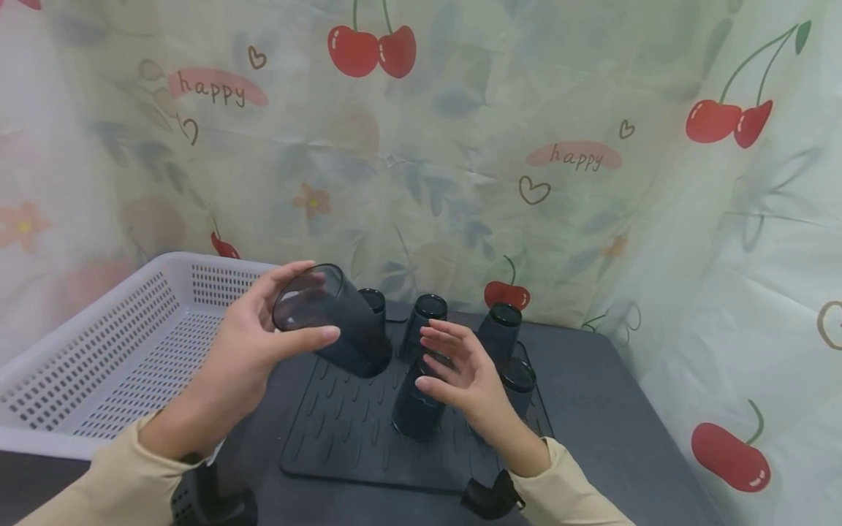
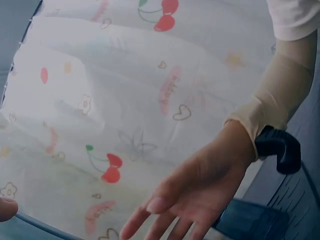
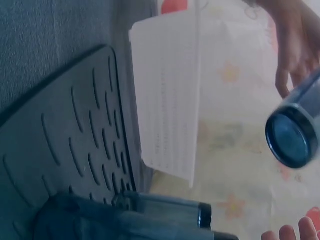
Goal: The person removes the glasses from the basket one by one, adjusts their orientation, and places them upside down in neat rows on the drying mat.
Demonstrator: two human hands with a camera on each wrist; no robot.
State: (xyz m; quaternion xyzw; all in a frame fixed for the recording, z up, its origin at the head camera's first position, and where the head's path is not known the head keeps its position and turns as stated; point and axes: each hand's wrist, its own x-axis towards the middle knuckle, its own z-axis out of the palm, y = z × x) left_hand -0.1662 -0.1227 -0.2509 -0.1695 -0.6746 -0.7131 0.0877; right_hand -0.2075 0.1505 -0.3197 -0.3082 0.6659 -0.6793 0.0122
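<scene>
My left hand (image 1: 240, 347) grips a dark tinted glass tumbler (image 1: 329, 321), tilted with its mouth to the upper left and its thick base to the lower right. In the right wrist view that tumbler's base (image 3: 291, 137) faces the camera, with the left hand (image 3: 299, 42) behind it. My right hand (image 1: 463, 369) holds nothing; its fingers are spread and slightly bent, and they overlap an upside-down tumbler (image 1: 417, 405) in the head view. Several more matching tumblers (image 1: 501, 332) stand upside down on a dark ridged drying mat (image 1: 335, 438).
A white perforated plastic basket (image 1: 79, 365) stands to the left of the mat on a dark grey table (image 1: 592, 402). Behind and to the right hangs a pale curtain (image 1: 421, 146) printed with cherries. Black straps with mounts (image 1: 490, 495) sit at both wrists.
</scene>
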